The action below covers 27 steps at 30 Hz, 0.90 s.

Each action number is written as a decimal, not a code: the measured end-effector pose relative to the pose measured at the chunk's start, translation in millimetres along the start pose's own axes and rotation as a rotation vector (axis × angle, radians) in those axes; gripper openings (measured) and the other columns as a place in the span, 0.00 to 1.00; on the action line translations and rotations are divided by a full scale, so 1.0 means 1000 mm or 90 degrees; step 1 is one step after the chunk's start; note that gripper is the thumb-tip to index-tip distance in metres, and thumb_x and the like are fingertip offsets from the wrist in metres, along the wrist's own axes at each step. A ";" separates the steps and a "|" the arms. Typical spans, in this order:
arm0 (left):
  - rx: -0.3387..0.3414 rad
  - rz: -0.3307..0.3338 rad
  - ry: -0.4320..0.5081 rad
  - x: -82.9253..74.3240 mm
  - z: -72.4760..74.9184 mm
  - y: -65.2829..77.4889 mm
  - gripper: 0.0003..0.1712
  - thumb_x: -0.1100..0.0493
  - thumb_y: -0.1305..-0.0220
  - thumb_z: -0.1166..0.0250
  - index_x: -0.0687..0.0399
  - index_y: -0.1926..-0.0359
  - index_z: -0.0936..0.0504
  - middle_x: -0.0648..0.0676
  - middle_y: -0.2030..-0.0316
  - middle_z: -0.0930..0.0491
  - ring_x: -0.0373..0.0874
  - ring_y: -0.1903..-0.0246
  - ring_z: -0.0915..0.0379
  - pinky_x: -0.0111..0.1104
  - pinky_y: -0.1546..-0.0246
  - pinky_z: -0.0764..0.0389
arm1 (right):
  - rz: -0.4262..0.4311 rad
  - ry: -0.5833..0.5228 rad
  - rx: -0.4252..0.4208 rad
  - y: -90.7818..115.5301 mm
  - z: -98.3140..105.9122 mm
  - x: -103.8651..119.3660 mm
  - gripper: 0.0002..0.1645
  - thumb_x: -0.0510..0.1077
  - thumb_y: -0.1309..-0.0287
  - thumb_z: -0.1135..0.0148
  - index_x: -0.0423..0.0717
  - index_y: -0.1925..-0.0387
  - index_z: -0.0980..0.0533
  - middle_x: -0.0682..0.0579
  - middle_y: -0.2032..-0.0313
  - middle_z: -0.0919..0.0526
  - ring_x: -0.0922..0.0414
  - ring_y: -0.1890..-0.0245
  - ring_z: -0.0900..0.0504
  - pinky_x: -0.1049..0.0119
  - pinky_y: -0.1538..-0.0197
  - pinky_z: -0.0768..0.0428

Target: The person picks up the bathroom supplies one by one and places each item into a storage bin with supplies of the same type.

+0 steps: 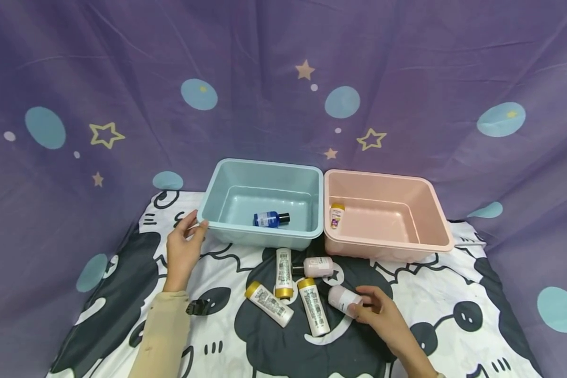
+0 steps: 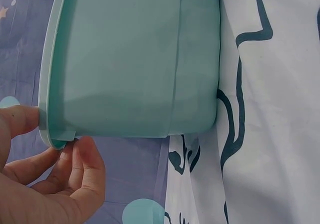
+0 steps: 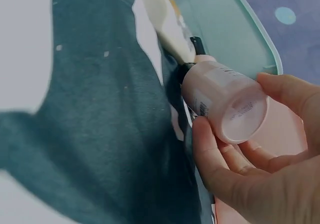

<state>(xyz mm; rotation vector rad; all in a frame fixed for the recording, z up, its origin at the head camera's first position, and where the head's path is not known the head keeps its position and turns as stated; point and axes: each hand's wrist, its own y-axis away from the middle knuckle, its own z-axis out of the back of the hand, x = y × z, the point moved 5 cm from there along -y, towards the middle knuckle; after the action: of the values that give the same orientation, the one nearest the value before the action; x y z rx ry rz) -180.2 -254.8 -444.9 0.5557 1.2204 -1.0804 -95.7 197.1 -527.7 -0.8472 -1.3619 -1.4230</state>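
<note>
Pink bottle [image 1: 344, 300]: near side of the pink tub [image 1: 378, 251], gripped at its base end by your right hand [image 1: 382, 317].
Long axis: slanted, cap end leftward, away from your palm.
Left hand [image 1: 184, 251]: pinching the blue tub [image 1: 260, 237] rim, farther off.
</note>
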 end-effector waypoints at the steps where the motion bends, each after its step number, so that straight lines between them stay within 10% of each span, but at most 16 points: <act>1: 0.001 -0.002 0.003 0.000 0.000 0.000 0.28 0.54 0.30 0.35 0.60 0.33 0.25 0.61 0.44 0.20 0.50 0.54 0.23 0.18 0.64 0.22 | -0.005 -0.020 -0.005 0.000 0.001 0.001 0.34 0.40 0.43 0.27 0.31 0.40 0.31 0.40 0.57 0.18 0.48 0.59 0.17 0.58 0.59 0.13; 15: 0.002 -0.004 0.011 0.000 -0.001 -0.001 0.28 0.54 0.30 0.35 0.62 0.34 0.26 0.61 0.44 0.20 0.49 0.54 0.22 0.19 0.64 0.21 | 0.047 -0.132 0.002 0.001 0.008 0.035 0.31 0.35 0.37 0.35 0.27 0.38 0.36 0.38 0.56 0.20 0.51 0.59 0.17 0.56 0.55 0.14; 27: 0.007 0.006 0.005 0.003 -0.001 -0.001 0.30 0.50 0.30 0.35 0.60 0.33 0.26 0.60 0.43 0.20 0.50 0.51 0.22 0.19 0.63 0.20 | 0.216 -0.139 0.077 -0.023 0.008 0.128 0.27 0.31 0.34 0.39 0.24 0.39 0.37 0.43 0.54 0.20 0.55 0.55 0.18 0.60 0.54 0.14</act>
<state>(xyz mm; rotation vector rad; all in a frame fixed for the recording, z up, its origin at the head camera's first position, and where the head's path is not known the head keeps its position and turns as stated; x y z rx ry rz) -181.8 -255.9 -447.5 0.5729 1.2181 -1.0786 -156.8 180.9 -414.0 -1.1177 -1.3722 -1.0012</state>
